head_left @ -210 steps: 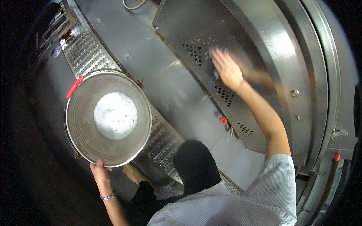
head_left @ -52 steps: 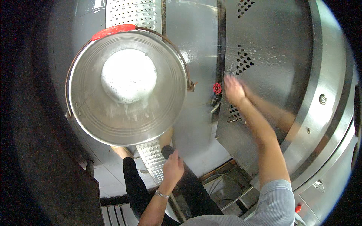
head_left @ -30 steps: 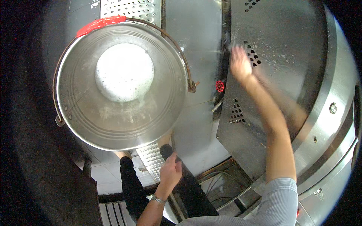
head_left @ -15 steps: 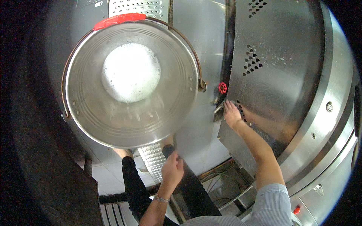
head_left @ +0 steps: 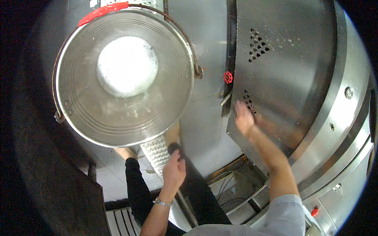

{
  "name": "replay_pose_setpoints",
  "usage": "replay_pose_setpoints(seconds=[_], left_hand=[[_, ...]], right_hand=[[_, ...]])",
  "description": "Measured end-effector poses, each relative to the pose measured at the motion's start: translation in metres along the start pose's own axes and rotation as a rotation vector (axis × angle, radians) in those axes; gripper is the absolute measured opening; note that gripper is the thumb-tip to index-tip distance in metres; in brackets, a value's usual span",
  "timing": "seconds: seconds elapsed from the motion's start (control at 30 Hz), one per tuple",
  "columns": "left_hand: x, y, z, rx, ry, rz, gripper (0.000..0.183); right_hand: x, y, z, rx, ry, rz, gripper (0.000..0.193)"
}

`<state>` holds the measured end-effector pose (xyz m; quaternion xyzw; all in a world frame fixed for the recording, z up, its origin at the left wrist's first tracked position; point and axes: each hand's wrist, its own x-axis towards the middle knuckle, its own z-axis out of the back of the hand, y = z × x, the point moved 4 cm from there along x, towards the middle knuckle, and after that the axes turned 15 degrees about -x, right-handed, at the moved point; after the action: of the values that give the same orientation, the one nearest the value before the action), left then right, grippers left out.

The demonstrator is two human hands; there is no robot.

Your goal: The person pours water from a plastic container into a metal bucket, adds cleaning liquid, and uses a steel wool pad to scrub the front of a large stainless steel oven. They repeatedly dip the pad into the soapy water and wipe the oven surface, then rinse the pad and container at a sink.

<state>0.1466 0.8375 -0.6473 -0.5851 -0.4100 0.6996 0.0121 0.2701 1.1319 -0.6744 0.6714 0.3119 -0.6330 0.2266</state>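
My right hand [head_left: 245,119], blurred by motion, is held with fingers stretched out beside the steel panel [head_left: 283,82], just right of a short metal lever [head_left: 226,99]. A red valve wheel [head_left: 228,77] sits just beyond that lever. My left hand [head_left: 174,172], with a metal watch on its wrist, hovers over my right leg, fingers loosely bent and apart, nothing visible in them. In front of me at the left is a big metal bucket [head_left: 130,118]; white foam [head_left: 127,67] covers its bottom. Its wire handle has a red grip [head_left: 103,12] and rests against the far rim.
Under the bucket runs a perforated metal strip [head_left: 154,151] between floor tiles. An open recess [head_left: 232,187] with hoses lies at the lower right. A curved steel edge [head_left: 327,129] bounds the right side, and a dark wall [head_left: 59,177] stands at the left.
My right hand has come away from the metal lever toward me. My left hand's fingers have loosened. The whole view has shifted a little, so the bucket appears farther up and left.
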Motion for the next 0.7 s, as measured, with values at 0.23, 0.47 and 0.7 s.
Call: replay_pose_setpoints(seconds=[0.23,0.47,0.7], left_hand=[[-0.003,-0.001,-0.008,0.004,-0.007,-0.098,0.038],[-0.012,-0.015,0.015,-0.031,0.019,-0.064,0.035],[-0.03,-0.014,0.006,0.135,0.064,-0.213,0.03]], right_hand=[[-0.014,-0.06,-0.021,0.393,-0.47,-0.554,0.041],[-0.1,0.063,-0.036,0.725,-0.495,-0.325,0.042],[-0.177,-0.083,0.169,1.358,-1.365,-0.579,0.053]])
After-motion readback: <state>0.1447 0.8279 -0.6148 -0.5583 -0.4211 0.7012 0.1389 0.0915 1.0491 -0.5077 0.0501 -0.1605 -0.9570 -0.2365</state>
